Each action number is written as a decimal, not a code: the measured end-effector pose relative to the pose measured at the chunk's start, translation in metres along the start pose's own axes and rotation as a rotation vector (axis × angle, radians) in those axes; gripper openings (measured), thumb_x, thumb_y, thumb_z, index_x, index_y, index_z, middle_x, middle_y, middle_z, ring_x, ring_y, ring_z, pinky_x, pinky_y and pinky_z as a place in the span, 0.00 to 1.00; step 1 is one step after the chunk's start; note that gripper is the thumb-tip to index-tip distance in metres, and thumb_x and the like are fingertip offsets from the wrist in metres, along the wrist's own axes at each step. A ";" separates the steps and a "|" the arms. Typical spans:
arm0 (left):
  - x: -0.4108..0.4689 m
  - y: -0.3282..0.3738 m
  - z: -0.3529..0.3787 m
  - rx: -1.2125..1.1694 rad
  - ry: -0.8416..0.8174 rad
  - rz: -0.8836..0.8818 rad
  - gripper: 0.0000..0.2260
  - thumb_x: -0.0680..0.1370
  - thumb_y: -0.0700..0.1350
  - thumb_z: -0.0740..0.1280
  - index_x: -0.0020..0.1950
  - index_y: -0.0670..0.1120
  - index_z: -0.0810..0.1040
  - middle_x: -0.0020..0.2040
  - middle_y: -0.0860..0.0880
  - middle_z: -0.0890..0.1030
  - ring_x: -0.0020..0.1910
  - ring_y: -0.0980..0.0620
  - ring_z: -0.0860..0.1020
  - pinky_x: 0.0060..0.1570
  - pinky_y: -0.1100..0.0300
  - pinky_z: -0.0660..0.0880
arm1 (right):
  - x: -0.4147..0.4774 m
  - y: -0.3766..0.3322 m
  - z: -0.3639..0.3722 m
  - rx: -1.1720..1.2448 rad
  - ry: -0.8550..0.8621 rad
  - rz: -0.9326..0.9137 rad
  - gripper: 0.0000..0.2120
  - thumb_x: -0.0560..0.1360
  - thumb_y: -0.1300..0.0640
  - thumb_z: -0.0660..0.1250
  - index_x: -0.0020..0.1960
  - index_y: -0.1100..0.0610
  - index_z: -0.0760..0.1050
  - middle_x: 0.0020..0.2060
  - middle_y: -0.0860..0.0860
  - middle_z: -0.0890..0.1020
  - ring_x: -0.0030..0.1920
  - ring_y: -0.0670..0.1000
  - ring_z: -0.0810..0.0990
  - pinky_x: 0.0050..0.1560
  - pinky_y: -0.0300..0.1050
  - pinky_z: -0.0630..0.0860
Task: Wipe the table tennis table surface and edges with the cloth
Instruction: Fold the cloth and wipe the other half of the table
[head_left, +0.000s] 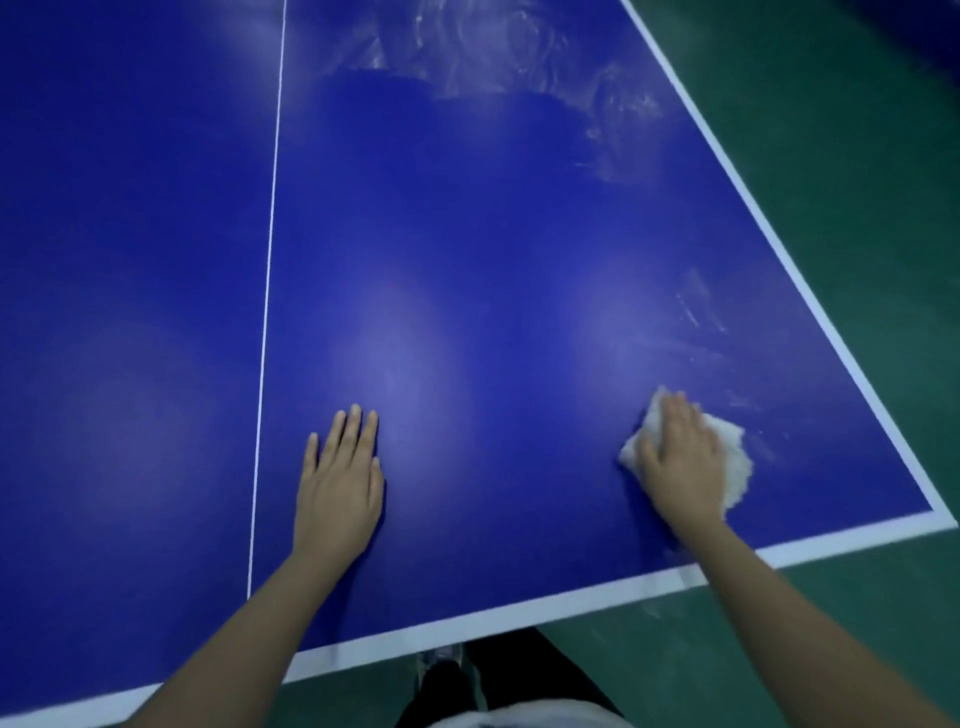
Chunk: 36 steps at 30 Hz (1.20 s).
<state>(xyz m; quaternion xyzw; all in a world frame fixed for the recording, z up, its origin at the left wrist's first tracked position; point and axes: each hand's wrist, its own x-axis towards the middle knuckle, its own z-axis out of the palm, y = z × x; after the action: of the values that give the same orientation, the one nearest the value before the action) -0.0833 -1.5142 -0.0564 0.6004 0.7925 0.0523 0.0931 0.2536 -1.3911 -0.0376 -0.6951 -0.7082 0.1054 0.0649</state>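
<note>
A person is standing at the near end of a blue table tennis table (493, 249) and pressing a crumpled white cloth (730, 457) onto its top near the near right corner. The right hand (680, 460) is lying over the cloth with its fingers stretched forward and pushing down on it rather than curling round it; fluffy, bunched fabric is bulging out to the right of the palm and beyond the fingertips. The cloth is sitting on the blue field, near the white side line (753, 208) and the white end line (519, 616) but apart from both.

The left hand (340, 480) is resting flat on the table, palm down, its 4 fingers straight and close together and holding nothing, just right of the thin white centre line (267, 312).

The matte surface is showing soft pools of reflected light. Pale, swirling smears (493, 57) are covering the far right part of the top, and fainter streaks (696, 306) are trailing toward the cloth along the right side. A wide stretch of bare blue is lying between the 2 hands and beyond them.

Green floor (857, 182) is running along the right edge and below the near end, where dark trousers (524, 670) and a shoe (441, 657) are showing.
</note>
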 end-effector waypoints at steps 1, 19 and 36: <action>0.000 0.001 0.001 0.000 0.005 -0.004 0.24 0.80 0.48 0.46 0.75 0.42 0.58 0.75 0.44 0.61 0.75 0.47 0.56 0.73 0.47 0.52 | 0.000 0.003 0.001 -0.011 0.014 0.165 0.27 0.79 0.53 0.55 0.75 0.62 0.57 0.73 0.59 0.63 0.73 0.59 0.60 0.71 0.56 0.57; 0.001 -0.001 0.003 -0.040 0.046 0.040 0.22 0.80 0.40 0.58 0.74 0.39 0.61 0.75 0.41 0.61 0.75 0.44 0.58 0.72 0.44 0.53 | -0.077 0.055 -0.003 -0.068 -0.077 -0.025 0.28 0.78 0.48 0.47 0.77 0.54 0.50 0.76 0.52 0.56 0.76 0.51 0.53 0.73 0.48 0.47; 0.005 0.004 -0.006 -0.043 0.081 -0.073 0.22 0.76 0.45 0.57 0.67 0.37 0.71 0.68 0.37 0.71 0.68 0.37 0.68 0.64 0.37 0.63 | 0.000 -0.030 0.020 -0.015 -0.202 -0.498 0.31 0.77 0.50 0.58 0.77 0.54 0.53 0.76 0.52 0.58 0.75 0.54 0.55 0.73 0.50 0.48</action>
<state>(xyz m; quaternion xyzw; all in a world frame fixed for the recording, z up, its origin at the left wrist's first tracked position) -0.0825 -1.5079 -0.0503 0.5662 0.8158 0.0903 0.0758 0.2199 -1.3928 -0.0502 -0.4857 -0.8611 0.1498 0.0124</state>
